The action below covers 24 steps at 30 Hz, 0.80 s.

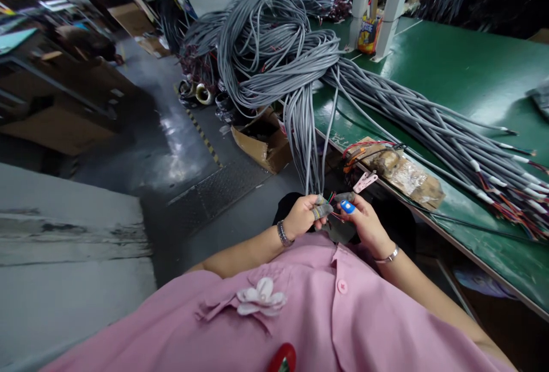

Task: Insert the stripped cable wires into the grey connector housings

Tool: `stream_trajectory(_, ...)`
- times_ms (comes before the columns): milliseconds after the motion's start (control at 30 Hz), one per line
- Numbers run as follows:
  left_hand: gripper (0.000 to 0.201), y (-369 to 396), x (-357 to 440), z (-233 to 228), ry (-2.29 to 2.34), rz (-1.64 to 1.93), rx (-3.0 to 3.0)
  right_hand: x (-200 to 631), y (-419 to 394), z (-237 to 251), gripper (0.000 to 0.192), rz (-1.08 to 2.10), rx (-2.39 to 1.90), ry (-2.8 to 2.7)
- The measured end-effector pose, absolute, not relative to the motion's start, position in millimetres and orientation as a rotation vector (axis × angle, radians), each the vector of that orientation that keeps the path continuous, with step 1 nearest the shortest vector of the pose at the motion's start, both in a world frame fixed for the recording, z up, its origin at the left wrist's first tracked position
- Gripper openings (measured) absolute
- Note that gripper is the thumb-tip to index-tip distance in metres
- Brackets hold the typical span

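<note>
Left hand (302, 216) and right hand (364, 220), fingers grasping grey cable ends (322, 207), work just beside the green counter (450, 80), below the cable bundle (274, 52).

A hanging group of grey cables (305, 132) drops from a large tangled heap on the far edge of the green bench down toward the person's lap. The cables hang nearly straight and close together. At their lower ends, the grey jackets are stripped, and thin red and green inner wires (331, 196) fan out, pinched between both hands' fingertips.
</note>
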<state>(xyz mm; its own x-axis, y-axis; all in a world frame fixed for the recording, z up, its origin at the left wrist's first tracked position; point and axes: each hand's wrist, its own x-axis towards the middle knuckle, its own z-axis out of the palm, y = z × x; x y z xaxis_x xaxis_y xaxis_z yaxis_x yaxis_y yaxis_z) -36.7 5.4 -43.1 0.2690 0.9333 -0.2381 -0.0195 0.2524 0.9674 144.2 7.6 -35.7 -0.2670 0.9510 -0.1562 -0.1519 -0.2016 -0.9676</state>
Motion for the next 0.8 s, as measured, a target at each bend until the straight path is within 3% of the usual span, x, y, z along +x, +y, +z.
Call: stream_trajectory(800, 0.035, 2.5, -36.0, -49.4, 1.070, 0.730, 1.078, 131.5, 7.1, -33.7, 0.032, 1.773, -0.989, -0.970)
